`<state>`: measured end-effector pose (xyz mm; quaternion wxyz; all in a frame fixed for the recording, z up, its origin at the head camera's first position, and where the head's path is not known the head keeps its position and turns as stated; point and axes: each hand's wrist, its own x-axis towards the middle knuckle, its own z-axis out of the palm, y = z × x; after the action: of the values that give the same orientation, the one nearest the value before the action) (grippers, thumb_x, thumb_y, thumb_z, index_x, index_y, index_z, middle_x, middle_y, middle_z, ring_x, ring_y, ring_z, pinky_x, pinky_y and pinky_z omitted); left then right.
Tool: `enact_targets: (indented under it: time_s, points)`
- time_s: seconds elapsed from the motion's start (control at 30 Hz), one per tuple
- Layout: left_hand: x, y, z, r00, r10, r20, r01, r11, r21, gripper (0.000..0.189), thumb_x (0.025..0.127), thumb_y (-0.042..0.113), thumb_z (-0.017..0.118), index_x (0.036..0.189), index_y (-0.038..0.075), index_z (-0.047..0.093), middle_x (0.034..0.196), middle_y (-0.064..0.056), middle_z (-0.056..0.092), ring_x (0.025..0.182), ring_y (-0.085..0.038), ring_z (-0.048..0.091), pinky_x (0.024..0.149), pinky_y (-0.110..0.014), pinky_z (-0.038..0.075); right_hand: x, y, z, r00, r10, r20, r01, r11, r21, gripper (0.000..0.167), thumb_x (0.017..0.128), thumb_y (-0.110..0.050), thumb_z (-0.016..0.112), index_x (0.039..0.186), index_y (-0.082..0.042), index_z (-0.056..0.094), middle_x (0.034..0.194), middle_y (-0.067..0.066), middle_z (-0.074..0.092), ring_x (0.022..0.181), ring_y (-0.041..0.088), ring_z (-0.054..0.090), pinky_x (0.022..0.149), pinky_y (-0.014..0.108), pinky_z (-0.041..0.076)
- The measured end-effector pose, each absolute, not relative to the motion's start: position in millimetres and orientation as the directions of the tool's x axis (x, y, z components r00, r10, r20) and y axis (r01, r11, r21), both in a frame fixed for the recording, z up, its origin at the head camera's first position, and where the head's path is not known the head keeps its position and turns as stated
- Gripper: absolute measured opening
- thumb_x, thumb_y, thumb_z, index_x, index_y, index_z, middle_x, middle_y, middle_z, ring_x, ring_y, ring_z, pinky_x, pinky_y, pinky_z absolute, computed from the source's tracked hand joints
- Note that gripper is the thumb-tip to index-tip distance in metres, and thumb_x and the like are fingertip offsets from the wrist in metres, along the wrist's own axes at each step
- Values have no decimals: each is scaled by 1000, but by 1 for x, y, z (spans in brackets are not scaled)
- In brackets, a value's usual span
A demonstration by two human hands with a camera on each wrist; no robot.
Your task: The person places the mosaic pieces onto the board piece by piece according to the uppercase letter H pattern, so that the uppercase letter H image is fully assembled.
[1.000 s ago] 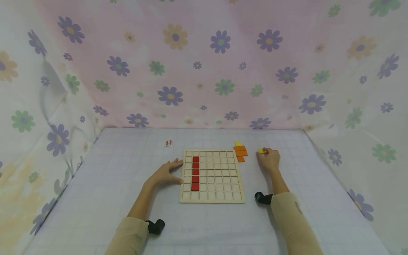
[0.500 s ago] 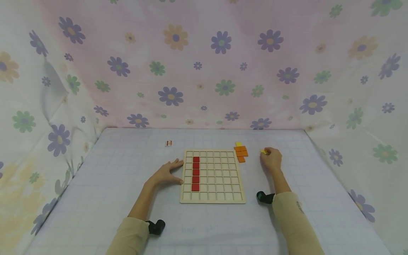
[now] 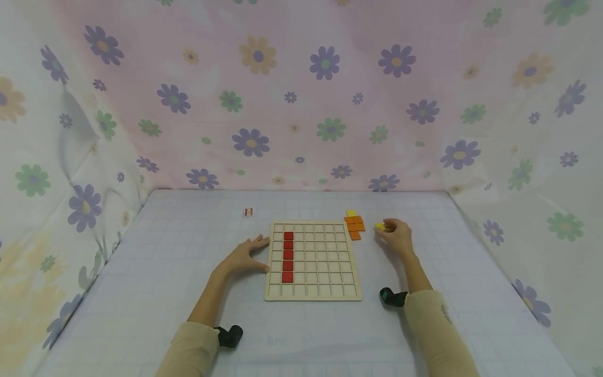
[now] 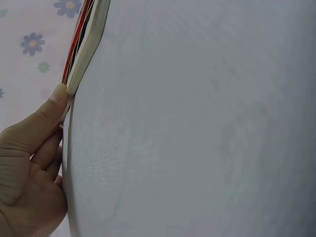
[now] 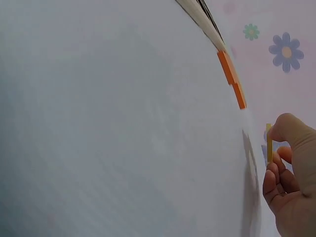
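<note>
The left hand (image 3: 240,257), thumb and fingers spread apart, touches a wooden grid board (image 3: 313,255) just right of it; the left wrist view shows the board edge-on, cut off at the top. Near the right hand (image 3: 398,234), on its left, lie orange tiles (image 3: 357,227). That hand pinches a yellow tile (image 3: 379,226), partly hidden by its fingers.

We pinch a thin yellow tile (image 5: 269,148) in our right hand (image 5: 302,178); farther off, orange tiles (image 5: 227,68) lie beside a wooden board (image 5: 203,23).
</note>
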<state>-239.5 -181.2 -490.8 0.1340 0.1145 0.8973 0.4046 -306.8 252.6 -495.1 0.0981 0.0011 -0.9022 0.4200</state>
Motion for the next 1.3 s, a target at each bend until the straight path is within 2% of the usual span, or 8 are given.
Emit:
enact_targets:
  time_s: [0.2,0.37,0.63,0.93,1.13,1.3]
  points:
    - [-239,-181,-490,-938,313,-150,94,645,758,87,66,32,84,141,14,45,152,-13,28,139,-47,11,108,-65,11,-300,216,-490,-963,-61,262,-245,605,-758,38,78,-4,70,111,13,61,101,27,64,88,36,63,78,39,55]
    - [-238,-181,-489,-936,319,-149,102,650,753,86,67,31,84,141,13,45,152,-13,28,139,-47,11,109,-65,11,-292,183,-484,-933,-191,306,-360,536,-764,35,77,-2,70,108,12,62,96,24,66,81,32,63,69,29,55]
    - [-238,-181,-489,-935,323,-146,106,647,755,86,67,31,84,141,13,44,152,-14,27,139,-47,10,109,-64,10,-279,135,-483,-866,-379,328,-485,472,-736,34,75,-1,70,106,10,64,97,20,67,82,29,62,70,31,55]
    - [-238,-181,-489,-932,334,-142,111,635,764,86,67,31,84,141,12,44,152,-14,27,139,-48,10,109,-64,11,-273,102,-489,-784,-537,310,-571,430,-699,31,74,1,69,104,9,64,96,18,66,79,23,62,68,25,54]
    - [-237,-181,-490,-933,331,-141,113,641,759,86,67,30,84,141,12,44,152,-15,27,139,-48,11,110,-63,10,-268,89,-490,-764,-597,246,-569,441,-694,30,75,-3,72,103,7,66,96,16,67,80,21,61,70,22,52]
    - [-236,-181,-489,-935,322,-146,105,648,754,85,67,29,84,141,12,44,152,-14,26,139,-47,10,110,-63,10,-265,81,-490,-748,-632,204,-578,469,-668,30,76,-2,69,105,6,66,99,13,67,85,20,60,73,23,51]
